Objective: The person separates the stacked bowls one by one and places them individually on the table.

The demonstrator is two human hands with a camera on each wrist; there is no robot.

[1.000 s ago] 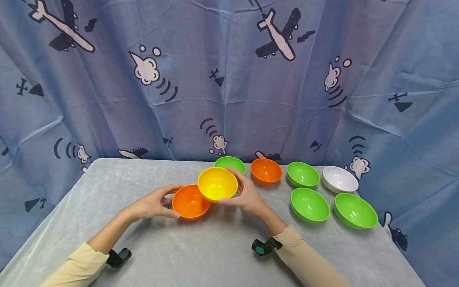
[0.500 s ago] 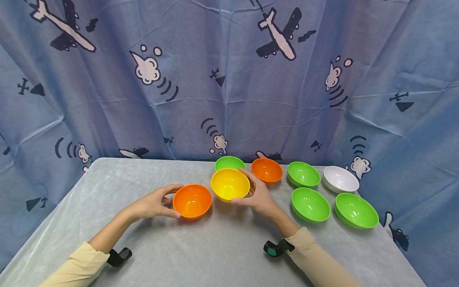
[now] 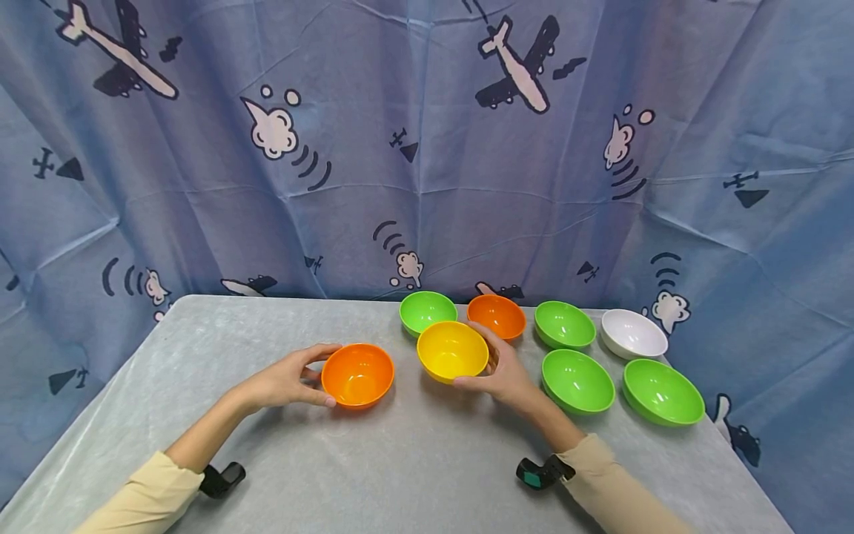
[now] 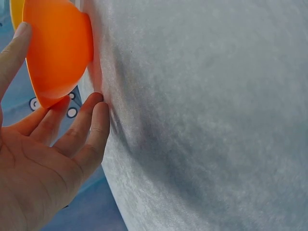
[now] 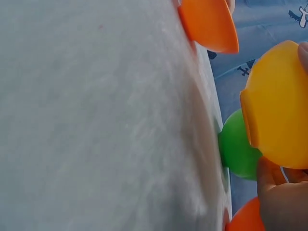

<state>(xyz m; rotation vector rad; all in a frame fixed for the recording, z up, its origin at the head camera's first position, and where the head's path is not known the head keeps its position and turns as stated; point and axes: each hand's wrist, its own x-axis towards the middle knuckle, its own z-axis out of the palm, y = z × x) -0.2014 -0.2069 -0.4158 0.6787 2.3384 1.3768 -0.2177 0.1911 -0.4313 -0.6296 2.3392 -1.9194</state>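
On the grey-covered table, an orange bowl (image 3: 357, 376) sits upright at the middle left. My left hand (image 3: 285, 380) holds it by its left side, thumb near and fingers on the far side. The left wrist view shows the thumb against the bowl's (image 4: 60, 45) wall and a finger at its rim. My right hand (image 3: 503, 377) grips a yellow bowl (image 3: 453, 352) from the right, between thumb and fingers. In the right wrist view the yellow bowl (image 5: 281, 106) is held off the table, its base facing the cloth.
Behind the yellow bowl stand a green bowl (image 3: 428, 312) and a second orange bowl (image 3: 497, 317). Farther right are more green bowls (image 3: 577, 380) and a white bowl (image 3: 633, 334). A blue curtain (image 3: 347, 148) with printed planes hangs behind the table (image 3: 400, 467).
My right hand has carried the yellow bowl rightward, from overlapping the orange bowl to a spot apart from it, lower in view at the end. My left hand and the orange bowl stay put.
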